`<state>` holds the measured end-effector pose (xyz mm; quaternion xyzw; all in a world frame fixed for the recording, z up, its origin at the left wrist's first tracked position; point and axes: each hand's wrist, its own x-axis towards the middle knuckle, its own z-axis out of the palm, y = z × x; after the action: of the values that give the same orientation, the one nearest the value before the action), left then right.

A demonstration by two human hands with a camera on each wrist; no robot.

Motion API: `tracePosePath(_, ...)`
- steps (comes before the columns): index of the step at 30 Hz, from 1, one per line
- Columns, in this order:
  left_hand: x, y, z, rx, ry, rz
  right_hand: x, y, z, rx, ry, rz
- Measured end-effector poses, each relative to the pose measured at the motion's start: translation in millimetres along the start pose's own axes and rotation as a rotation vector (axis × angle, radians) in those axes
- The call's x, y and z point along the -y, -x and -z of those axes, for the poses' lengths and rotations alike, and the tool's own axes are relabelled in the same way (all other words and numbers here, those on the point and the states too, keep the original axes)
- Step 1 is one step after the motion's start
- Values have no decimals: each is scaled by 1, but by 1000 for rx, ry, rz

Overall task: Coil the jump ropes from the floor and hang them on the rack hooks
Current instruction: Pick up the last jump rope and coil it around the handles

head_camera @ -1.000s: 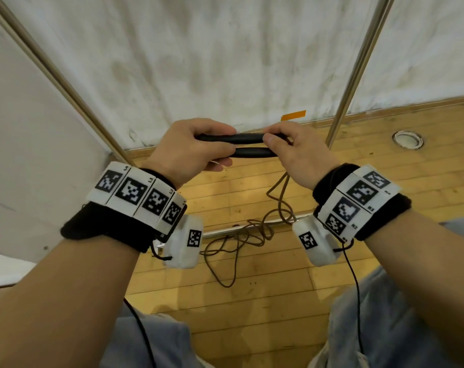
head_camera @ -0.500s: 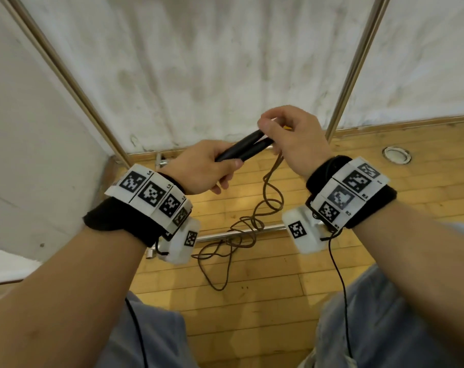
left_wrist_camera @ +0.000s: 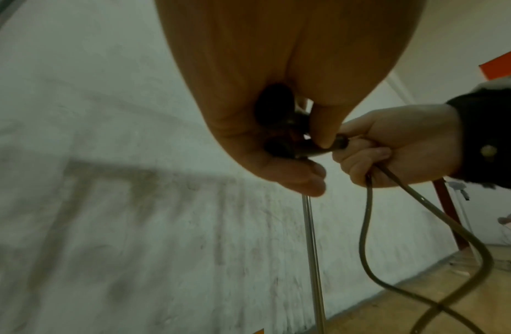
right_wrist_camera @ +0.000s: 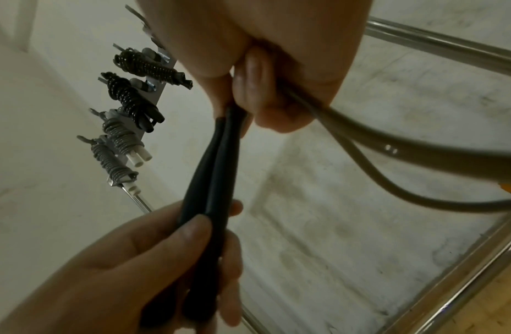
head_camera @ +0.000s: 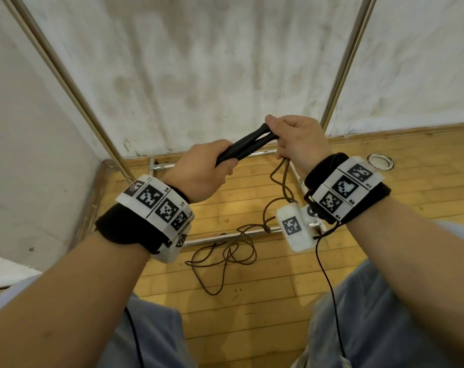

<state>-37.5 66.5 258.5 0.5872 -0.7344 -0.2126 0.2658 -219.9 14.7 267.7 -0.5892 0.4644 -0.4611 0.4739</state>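
Observation:
Two black jump-rope handles lie side by side, tilted up to the right. My left hand grips their lower ends. My right hand pinches their upper ends and the brown cord where it leaves them. The cord hangs down in loops and ends in a loose tangle on the wooden floor. In the right wrist view a hook rack on the wall carries several coiled ropes.
A metal frame stands ahead, with slanted poles at left, at right and a low bar on the floor under the cord. White wall behind. A round floor fitting sits at right. My knees are below.
Both hands have risen and the handles have tilted from level to steeply up-right. My right hand has shifted to the handles' top ends and taken in the cord, lifting more of it.

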Motion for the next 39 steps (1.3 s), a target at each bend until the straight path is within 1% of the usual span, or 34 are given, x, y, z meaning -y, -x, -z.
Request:
tracePosePath(2, 0, 0, -6, -31, -68, -14, -3, -1, -4, -51, -8, -5)
tracePosePath(5, 1, -2, -9, -104, -148, -16, -5, -4, -7, -75, -46, -6)
tracePosePath(8, 4, -8, -7, -100, -137, 31, -6, -6, -9, -58, -116, 1)
tracePosePath(11, 9, -10, 0, -114, -4, 46, -6, -8, -11, 26, -200, 3)
tracePosePath(13, 10, -9, 1, -131, 127, 57, -5, -10, -9, 100, -178, -11)
tracePosePath(15, 10, -7, 1, -128, 294, 98, -7, -11, -8, 167, -86, -33)
tracePosePath(17, 11, -8, 0, -139, 385, 128, -12, -12, -10, 211, -13, -49)
tracePosePath(19, 10, -11, -2, -187, 420, 144, -17, -13, -12, 242, 45, -55)
tracePosePath(21, 6, -14, -5, -243, 536, 195, -21, -13, -14, 276, 119, -48)
tracePosePath(25, 3, -22, -2, -377, 682, 252, -29, -8, -17, 367, 423, 20)
tracePosePath(26, 4, -23, 0, -393, 730, 263, -30, -6, -19, 383, 447, 34)
tracePosePath(27, 4, -25, 1, -394, 796, 280, -32, -5, -21, 383, 428, 39)
tracePosePath(29, 4, -26, 3, -393, 918, 325, -35, -3, -24, 338, 294, 33)
tracePosePath(31, 2, -26, 4, -411, 995, 369, -37, -2, -25, 285, 185, 37)
tracePosePath(33, -1, -27, 3, -404, 1046, 401, -38, 0, -26, 268, 145, 39)
tracePosePath(36, -5, -26, 0, -340, 1059, 425, -38, 6, -32, 357, 102, -4)
tracePosePath(39, -8, -26, -2, -283, 1111, 409, -38, 16, -42, 439, 149, -20)
